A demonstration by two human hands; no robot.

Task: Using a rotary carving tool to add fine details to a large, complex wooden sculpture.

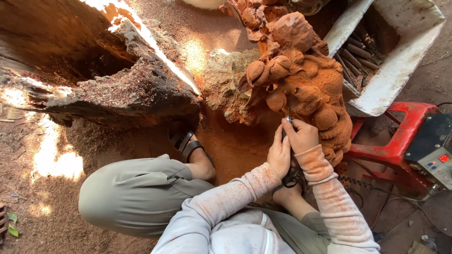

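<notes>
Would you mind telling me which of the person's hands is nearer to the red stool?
Right. The right hand, gripping a small tool against the reddish wood carving, is closer to the red stool; the left hand sits beside it, farther away.

Reddish-brown carved wood sculpture (301, 80): rounded, lobed forms, surface coated in fine orange sawdust, standing on the dust-covered ground and rising away from the viewer. Slim dark handheld carving tool (287, 123): largely hidden within both hands, its tip set against the sculpture's lower lobes.

Warm daylight — blown-out sun patches on the sawdust ground (56, 162) and log (117, 89); centre sharp, edges bowed.
</notes>
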